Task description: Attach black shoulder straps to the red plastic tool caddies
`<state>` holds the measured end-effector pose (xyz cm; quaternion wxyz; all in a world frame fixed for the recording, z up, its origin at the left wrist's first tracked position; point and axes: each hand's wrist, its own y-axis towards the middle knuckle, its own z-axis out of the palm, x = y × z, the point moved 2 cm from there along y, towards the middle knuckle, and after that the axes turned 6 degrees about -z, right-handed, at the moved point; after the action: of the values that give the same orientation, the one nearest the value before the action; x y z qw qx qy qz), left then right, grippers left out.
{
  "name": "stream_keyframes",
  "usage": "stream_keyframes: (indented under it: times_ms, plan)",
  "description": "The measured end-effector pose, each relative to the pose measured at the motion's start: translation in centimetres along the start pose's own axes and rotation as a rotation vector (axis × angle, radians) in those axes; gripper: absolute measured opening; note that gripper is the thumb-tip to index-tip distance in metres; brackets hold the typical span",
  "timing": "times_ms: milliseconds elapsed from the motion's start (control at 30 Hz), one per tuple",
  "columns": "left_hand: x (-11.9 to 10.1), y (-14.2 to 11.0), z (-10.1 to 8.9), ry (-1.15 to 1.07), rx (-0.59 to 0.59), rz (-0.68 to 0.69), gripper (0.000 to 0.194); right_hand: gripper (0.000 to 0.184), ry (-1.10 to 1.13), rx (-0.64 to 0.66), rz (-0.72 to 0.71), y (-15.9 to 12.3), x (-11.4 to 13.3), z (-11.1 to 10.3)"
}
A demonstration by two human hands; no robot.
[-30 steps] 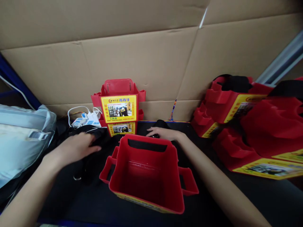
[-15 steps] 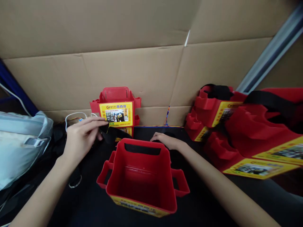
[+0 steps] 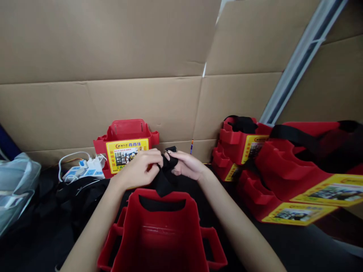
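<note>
Directly in front of me stands an open red plastic box (image 3: 167,219), with a loop on each side and a long slot in its back wall. Just behind that wall my two hands meet at a black webbing strap (image 3: 163,183). My left hand (image 3: 143,166) is closed on the strap, fingers curled over it. My right hand (image 3: 187,163) pinches the strap and a metal ring (image 3: 171,151) between thumb and fingers. The strap hangs in a fold down to the box's back rim. Part of it is hidden by the fingers.
Another labelled red box (image 3: 129,130) stands behind my left hand. More red boxes (image 3: 286,166) with straps are stacked at right. A power strip (image 3: 85,169) with white cables and a pale bag (image 3: 15,185) lie left. A cardboard wall (image 3: 136,105) closes the back.
My hands have come together behind the box, the left moving right with the strap. The ring that hung at the left is now in my right hand. The view has shifted.
</note>
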<state>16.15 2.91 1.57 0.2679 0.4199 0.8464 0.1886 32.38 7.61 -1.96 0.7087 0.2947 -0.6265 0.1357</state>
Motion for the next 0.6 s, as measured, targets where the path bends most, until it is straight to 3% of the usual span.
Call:
stream_keyframes:
  times_ms: [133, 233, 333, 433, 500, 600]
  plan:
    - [0.6, 0.4, 0.8, 0.022, 0.066, -0.048, 0.018, 0.020, 0.172, -0.047, -0.019, 0.7, -1.1, 0.3]
    - [0.9, 0.6, 0.4, -0.058, -0.058, -0.117, 0.019, 0.015, 0.247, -0.140, -0.084, 1.4, -1.7, -0.4]
    - [1.4, 0.2, -0.1, -0.252, -0.177, -0.364, 0.014, 0.012, 0.289, -0.303, -0.218, 1.6, -1.2, -1.9]
    - [1.6, -0.2, 0.5, -0.468, 0.037, -0.533, 0.024, 0.009, 0.307, -0.495, -0.401, 1.3, -0.1, -3.1]
    - [1.6, -0.3, 1.4, -0.542, 0.185, -0.543, 0.035, 0.007, 0.333, -0.558, -0.484, 1.0, 0.4, -3.2]
    - [2.0, 0.0, 2.9, -0.585, 0.258, -0.500, 0.051, 0.006, 0.358, -0.579, -0.545, 1.0, 0.5, -2.5]
